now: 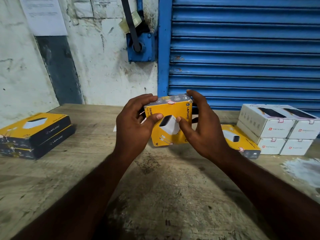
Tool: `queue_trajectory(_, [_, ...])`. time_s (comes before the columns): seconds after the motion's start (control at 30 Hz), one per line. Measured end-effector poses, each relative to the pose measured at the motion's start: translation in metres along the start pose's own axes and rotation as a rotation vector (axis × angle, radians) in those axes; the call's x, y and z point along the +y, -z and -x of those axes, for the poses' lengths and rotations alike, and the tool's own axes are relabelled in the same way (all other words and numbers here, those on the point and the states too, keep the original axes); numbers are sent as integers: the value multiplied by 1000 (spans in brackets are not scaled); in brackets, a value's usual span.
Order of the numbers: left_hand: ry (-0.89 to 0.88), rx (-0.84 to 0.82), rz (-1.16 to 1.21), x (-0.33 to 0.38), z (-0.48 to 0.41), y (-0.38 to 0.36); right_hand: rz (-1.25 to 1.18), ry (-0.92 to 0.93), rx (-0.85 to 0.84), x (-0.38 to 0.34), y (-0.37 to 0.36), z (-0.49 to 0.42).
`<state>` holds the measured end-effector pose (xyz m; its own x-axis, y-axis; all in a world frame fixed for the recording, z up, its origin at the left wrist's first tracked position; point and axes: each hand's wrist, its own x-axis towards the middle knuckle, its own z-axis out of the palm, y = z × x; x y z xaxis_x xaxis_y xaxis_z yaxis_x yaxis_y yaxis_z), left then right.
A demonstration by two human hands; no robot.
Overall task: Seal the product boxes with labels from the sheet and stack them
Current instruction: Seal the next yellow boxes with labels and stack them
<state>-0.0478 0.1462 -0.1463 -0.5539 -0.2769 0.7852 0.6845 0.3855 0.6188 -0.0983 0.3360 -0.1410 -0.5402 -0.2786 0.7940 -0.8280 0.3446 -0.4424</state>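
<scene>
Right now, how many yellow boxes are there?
4. A yellow cardboard box stacked on another at the left, one held between the left hand and right hand, one lying beside the white cardboard boxes. Others may be hidden.

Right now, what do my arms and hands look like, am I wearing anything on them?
Both are bare. The left hand and right hand carry no gloves, rings or watch; nails are short. No sleeve shows on the left forearm or right forearm down to the picture's edge.

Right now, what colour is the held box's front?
Yellow: the box shows best in the head view.
</scene>
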Motion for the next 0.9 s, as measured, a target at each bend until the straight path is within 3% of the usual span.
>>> queue_trajectory(0.33, [-158,-45,-205,3,2,1,111,128,80,-8,1,-2])
queue_trajectory(0.9, [-161,-74,-178,2,4,-2,34,93,148,-9,0,-2])
